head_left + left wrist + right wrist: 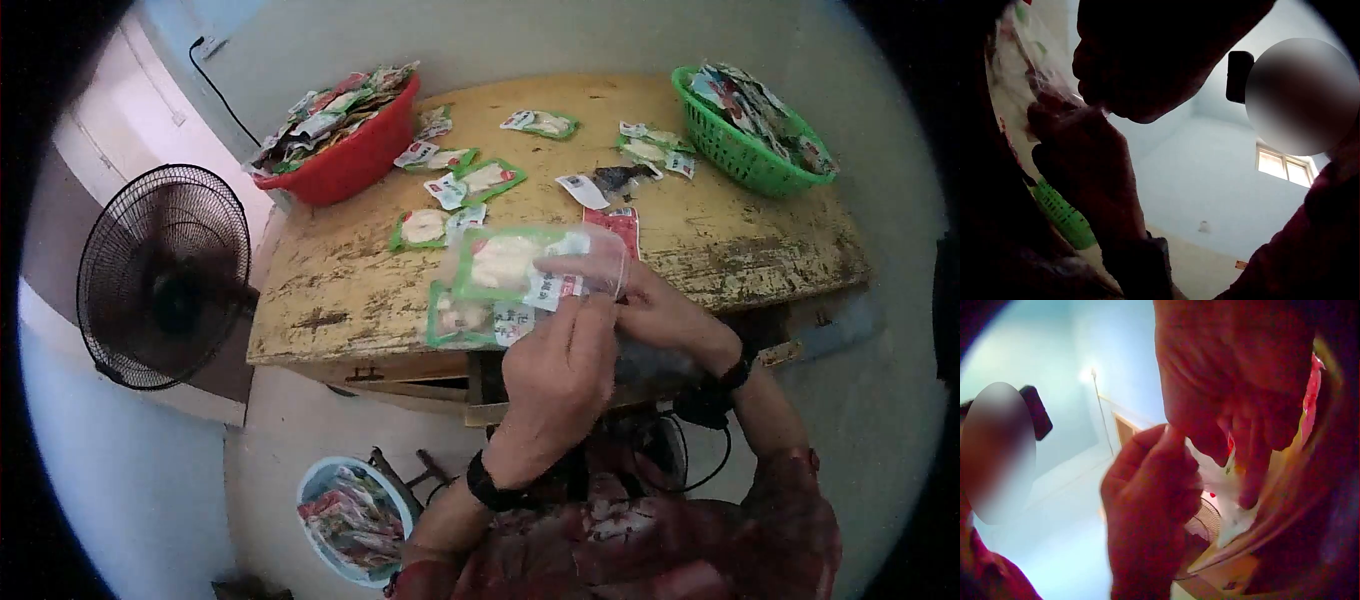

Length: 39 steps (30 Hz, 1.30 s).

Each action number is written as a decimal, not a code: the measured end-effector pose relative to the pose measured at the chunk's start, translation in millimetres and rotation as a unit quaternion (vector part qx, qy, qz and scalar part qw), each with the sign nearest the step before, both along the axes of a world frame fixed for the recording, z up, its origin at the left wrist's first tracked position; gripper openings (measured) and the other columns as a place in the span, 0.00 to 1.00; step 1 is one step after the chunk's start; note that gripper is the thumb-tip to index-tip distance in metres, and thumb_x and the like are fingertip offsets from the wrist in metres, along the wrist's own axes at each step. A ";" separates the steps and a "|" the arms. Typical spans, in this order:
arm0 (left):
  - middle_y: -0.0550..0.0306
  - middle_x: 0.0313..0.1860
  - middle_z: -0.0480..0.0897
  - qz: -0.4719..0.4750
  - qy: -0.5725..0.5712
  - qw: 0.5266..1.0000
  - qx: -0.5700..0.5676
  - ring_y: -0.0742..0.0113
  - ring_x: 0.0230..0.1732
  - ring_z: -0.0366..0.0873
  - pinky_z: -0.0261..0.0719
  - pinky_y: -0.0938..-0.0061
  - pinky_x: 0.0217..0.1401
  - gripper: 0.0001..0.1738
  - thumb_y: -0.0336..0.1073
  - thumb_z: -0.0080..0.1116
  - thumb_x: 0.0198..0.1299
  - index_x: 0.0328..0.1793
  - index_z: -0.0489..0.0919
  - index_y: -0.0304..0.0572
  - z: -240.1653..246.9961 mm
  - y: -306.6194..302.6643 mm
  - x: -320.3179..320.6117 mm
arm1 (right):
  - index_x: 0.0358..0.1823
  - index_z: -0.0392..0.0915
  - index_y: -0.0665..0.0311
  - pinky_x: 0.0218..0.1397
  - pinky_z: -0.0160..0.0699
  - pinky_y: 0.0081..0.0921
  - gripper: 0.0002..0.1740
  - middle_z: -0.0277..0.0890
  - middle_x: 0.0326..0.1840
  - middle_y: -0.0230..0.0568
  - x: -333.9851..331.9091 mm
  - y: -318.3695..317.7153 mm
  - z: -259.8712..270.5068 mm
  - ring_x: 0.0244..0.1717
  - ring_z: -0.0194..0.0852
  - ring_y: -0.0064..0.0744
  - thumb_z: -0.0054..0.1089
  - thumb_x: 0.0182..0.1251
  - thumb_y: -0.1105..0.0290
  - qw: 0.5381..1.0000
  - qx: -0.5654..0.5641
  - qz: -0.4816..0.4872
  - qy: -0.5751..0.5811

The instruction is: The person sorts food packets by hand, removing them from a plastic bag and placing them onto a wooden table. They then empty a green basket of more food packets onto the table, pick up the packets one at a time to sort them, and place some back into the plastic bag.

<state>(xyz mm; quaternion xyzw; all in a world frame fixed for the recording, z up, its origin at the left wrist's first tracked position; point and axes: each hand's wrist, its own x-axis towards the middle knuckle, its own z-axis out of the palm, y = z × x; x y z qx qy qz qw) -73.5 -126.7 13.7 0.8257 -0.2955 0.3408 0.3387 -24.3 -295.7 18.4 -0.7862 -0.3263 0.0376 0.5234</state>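
A clear plastic bag (615,262) is held up over the table's front edge. Inside it shows a green-edged packet (500,262) with pale contents and a white printed label. My left hand (565,372) pinches the bag's rim between thumb and fingers. From the other side my right hand (665,315) grips the same end, one finger stretched along the bag over the packet. Both hands meet at that end in the right wrist view, the left hand (1154,506) below the right hand (1235,375). Just beneath the bag lies another green-edged packet (465,318).
Several similar packets (490,178) are spread over the worn yellow table (330,260). A red basket (350,165) and a green basket (740,150), both heaped with packets, stand at the back. A blue basin (322,478) is on the floor, and a fan (165,275) stands left.
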 end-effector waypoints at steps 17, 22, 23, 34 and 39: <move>0.40 0.62 0.78 0.015 0.081 0.995 0.052 0.41 0.68 0.73 0.70 0.48 0.67 0.29 0.38 0.66 0.65 0.69 0.73 0.34 -0.1 31.8 13.8 | 0.60 0.81 0.58 0.46 0.82 0.42 0.20 0.82 0.40 0.44 66.1 5.4 -40.1 0.44 0.82 0.48 0.64 0.68 0.65 0.954 -0.101 -0.034 -0.280; 0.44 0.81 0.63 0.098 0.106 0.959 0.245 0.45 0.83 0.55 0.53 0.49 0.83 0.38 0.48 0.59 0.71 0.81 0.63 0.40 -17.9 63.7 32.1 | 0.60 0.80 0.60 0.44 0.80 0.41 0.20 0.82 0.42 0.46 63.3 13.6 -36.3 0.42 0.80 0.51 0.54 0.73 0.61 0.931 -0.154 -0.052 -0.327; 0.46 0.81 0.64 0.098 0.106 0.953 0.265 0.47 0.83 0.56 0.53 0.48 0.83 0.36 0.49 0.58 0.71 0.81 0.64 0.42 -22.5 64.8 34.9 | 0.62 0.77 0.60 0.46 0.80 0.43 0.21 0.81 0.46 0.45 65.7 14.0 -38.0 0.44 0.80 0.54 0.57 0.69 0.66 0.942 -0.165 -0.032 -0.291; 0.52 0.77 0.72 0.119 0.147 0.934 0.303 0.52 0.79 0.64 0.55 0.49 0.81 0.27 0.45 0.52 0.73 0.75 0.74 0.47 -18.6 63.3 39.0 | 0.65 0.76 0.63 0.55 0.80 0.36 0.21 0.82 0.48 0.48 56.1 -46.5 -22.9 0.50 0.83 0.46 0.58 0.71 0.72 0.989 -0.097 0.088 -0.074; 0.55 0.78 0.71 0.140 0.100 0.939 0.299 0.52 0.80 0.62 0.51 0.44 0.81 0.27 0.43 0.52 0.71 0.75 0.74 0.49 -30.9 60.9 46.8 | 0.57 0.81 0.64 0.55 0.81 0.34 0.15 0.85 0.51 0.47 36.8 -76.1 -1.4 0.52 0.85 0.44 0.60 0.69 0.76 0.980 -0.013 -0.066 -0.188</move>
